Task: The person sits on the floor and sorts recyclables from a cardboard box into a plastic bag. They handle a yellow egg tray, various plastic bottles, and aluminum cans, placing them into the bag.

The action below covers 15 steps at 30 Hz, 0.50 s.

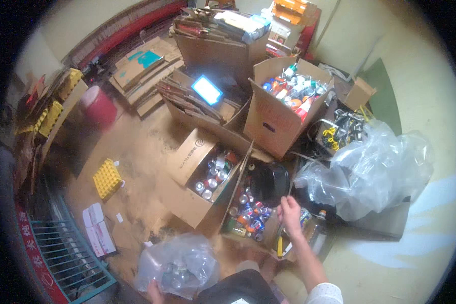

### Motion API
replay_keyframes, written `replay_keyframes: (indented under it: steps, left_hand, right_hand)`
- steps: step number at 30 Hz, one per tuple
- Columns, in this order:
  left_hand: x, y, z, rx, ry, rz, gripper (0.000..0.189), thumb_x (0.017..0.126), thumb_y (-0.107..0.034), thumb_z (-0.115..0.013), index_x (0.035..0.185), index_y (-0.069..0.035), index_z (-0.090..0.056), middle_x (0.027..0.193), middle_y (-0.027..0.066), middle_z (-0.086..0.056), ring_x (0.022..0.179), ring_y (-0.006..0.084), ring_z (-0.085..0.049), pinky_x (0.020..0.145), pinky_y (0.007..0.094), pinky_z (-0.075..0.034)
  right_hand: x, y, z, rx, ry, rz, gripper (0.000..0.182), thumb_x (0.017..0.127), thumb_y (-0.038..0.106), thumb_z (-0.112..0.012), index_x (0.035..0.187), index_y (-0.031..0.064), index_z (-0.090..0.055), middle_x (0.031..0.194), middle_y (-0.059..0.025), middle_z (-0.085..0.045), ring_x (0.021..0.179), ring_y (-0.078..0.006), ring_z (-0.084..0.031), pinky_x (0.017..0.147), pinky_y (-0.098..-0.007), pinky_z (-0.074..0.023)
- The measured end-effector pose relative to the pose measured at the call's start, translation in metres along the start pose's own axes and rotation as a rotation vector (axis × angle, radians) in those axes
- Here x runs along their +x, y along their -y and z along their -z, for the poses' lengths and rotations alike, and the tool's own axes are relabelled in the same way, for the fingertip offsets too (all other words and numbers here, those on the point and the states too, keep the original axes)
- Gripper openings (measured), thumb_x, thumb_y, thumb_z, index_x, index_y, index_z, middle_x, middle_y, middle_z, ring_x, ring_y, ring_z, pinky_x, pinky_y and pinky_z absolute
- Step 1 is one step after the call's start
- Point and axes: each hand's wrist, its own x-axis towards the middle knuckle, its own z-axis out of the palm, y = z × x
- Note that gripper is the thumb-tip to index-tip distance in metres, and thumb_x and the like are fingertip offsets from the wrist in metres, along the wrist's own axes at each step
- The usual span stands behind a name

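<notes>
At the bottom edge, my left hand (154,293) grips the near rim of a clear plastic bag (203,252). Clear plastic bottles (176,274) show inside it. My right hand (290,214) reaches over a cardboard box of cans, thumb and fingers pinched on a thin pale strip (290,187); what the strip belongs to is unclear. Left of that hand lie several crushed drink cans (250,220), and beyond it is a black plastic item (271,178). A yellow-handled tool (280,246) and a large clear bottle (319,231) are close to my right wrist.
An open carton (192,155) holds upright cans. Behind stand a tall box (268,121) of plastic bottles and boxes of flattened cardboard (216,49). A big clear bag (368,167) bulges at right. Left are a yellow egg tray (107,178), pink bucket (98,104) and metal rack (66,247).
</notes>
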Motion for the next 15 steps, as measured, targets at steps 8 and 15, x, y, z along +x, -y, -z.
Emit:
replay_keyframes:
  steps: [8, 15]
  left_hand:
    - [-0.073, -0.027, -0.020, -0.169, -0.168, -0.071, 0.032, 0.088, -0.032, -0.050, 0.097, -0.002, -0.057, 0.081, 0.0068, -0.057, 0.069, 0.0195, -0.057, 0.058, 0.0369, -0.048]
    - [-0.083, -0.016, 0.012, -0.073, -0.167, -0.052, 0.035, 0.090, -0.026, -0.047, 0.111, 0.001, -0.053, 0.101, 0.0105, -0.058, 0.088, 0.0248, -0.057, 0.075, 0.0364, -0.048]
  right_hand:
    - [0.093, 0.138, -0.004, -0.101, -0.030, 0.398, 0.025, 0.092, 0.025, -0.048, 0.073, 0.0101, -0.045, 0.054, 0.0003, -0.047, 0.039, -0.0070, -0.041, 0.036, -0.0221, -0.0315]
    - [0.204, 0.226, -0.004, 0.309, 0.070, 0.648, 0.019, 0.093, 0.017, -0.044, 0.099, 0.0001, -0.050, 0.086, -0.0091, -0.059, 0.064, -0.0147, -0.056, 0.056, -0.0247, -0.0441]
